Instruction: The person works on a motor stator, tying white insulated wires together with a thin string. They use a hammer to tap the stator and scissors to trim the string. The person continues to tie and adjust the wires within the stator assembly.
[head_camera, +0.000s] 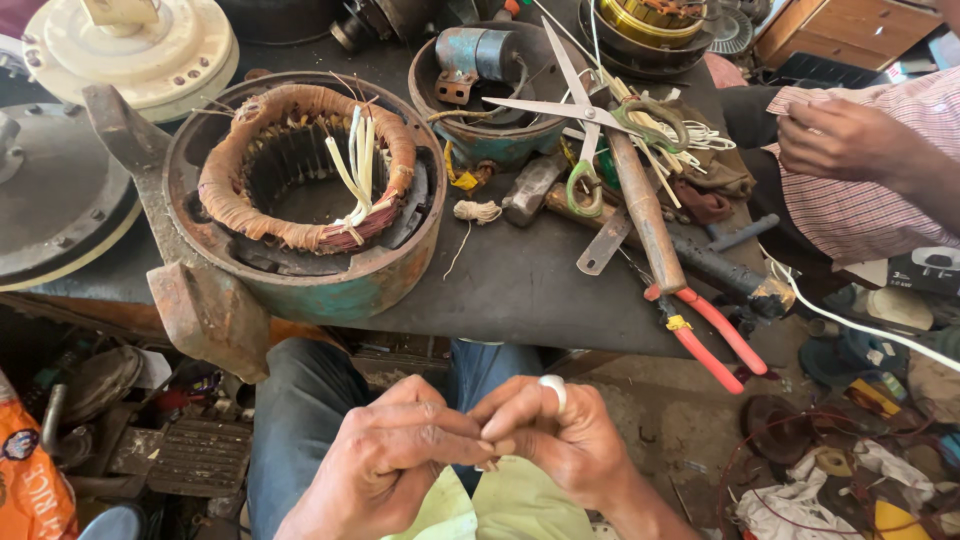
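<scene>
My left hand (385, 455) and my right hand (555, 435) meet low in the view, over my lap, below the bench edge. Their fingertips pinch a small thin thing together; it is too small to name. A white ring sits on a right finger. On the dark bench (530, 290) above them stands a rusty motor stator (300, 190) with copper windings wrapped in brown tape and white leads sticking up from its middle.
Scissors (585, 120), a wooden-handled tool (640, 205), red-handled pliers (710, 335), a small ball of thread (478, 211) and a teal motor housing (490, 90) lie on the bench. Another person's hand (840, 140) in a checked sleeve works at right. Clutter covers the floor.
</scene>
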